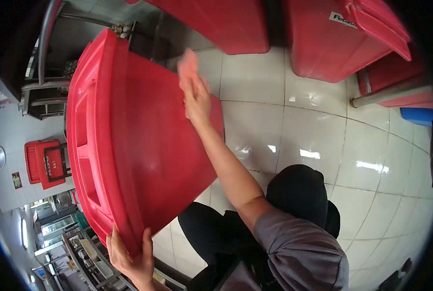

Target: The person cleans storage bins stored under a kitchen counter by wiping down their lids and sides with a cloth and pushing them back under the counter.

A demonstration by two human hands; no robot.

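Note:
A large red plastic bin (163, 140) fills the left middle of the head view, its ribbed lid or rim (88, 140) towards the left and its narrower end towards the right. My left hand (131, 257) grips the edge of this rim at the lower left, thumb on the near side and fingers over the edge. Stretched across the bin's side, my right hand (197, 102) is closed on a pinkish cloth (189, 63), which is smeared by motion. That hand is at or close to the bin's surface; contact is hard to make out.
More red bins (323, 43) stand along the top, one with a white label. A metal pipe (391, 92) and a blue object (419, 116) are at the right. Metal racks (47, 97) line the left. Glossy white tiles (313, 136) cover the floor beside my bent knees (296, 186).

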